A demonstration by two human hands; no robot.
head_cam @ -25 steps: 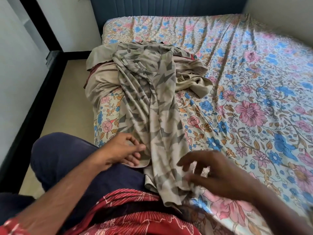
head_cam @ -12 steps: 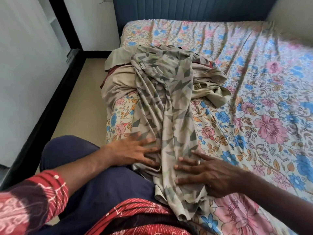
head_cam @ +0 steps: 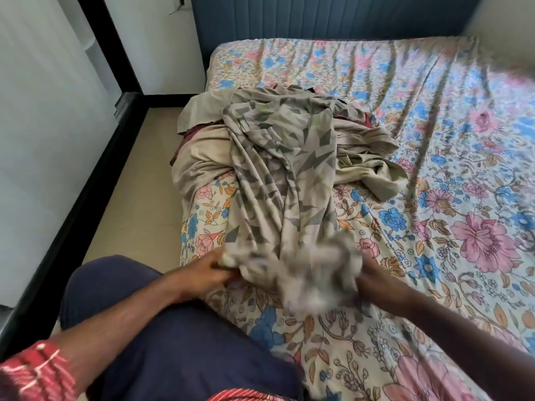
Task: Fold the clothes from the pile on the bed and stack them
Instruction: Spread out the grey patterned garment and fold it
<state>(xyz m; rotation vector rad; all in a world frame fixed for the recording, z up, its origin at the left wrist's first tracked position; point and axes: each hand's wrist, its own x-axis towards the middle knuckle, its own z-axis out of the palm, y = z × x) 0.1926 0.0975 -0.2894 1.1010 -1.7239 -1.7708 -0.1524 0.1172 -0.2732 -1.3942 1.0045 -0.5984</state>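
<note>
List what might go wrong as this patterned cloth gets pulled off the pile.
The patterned cloth lies draped over the pile, so pulling may drag the plain garments along. The pile sits at the bed's edge and could slide to the floor. The left hand grips the near hem; the right hand is blurred, so its hold is uncertain.

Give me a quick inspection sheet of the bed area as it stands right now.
Surface: bed under a wrinkled flowered sheet.
Job's things: patterned cloth trails from the pile at the bed's left edge towards the person; its near end is bunched and blurred. No folded stack seen.
Clutter: nothing seen.
Grippers: left hand grips the cloth's near left edge; right hand is at the right edge, fingers hidden under cloth.
Cables: nothing seen.
Surroundings: blue headboard, black frame, beige floor, white walls.
</note>
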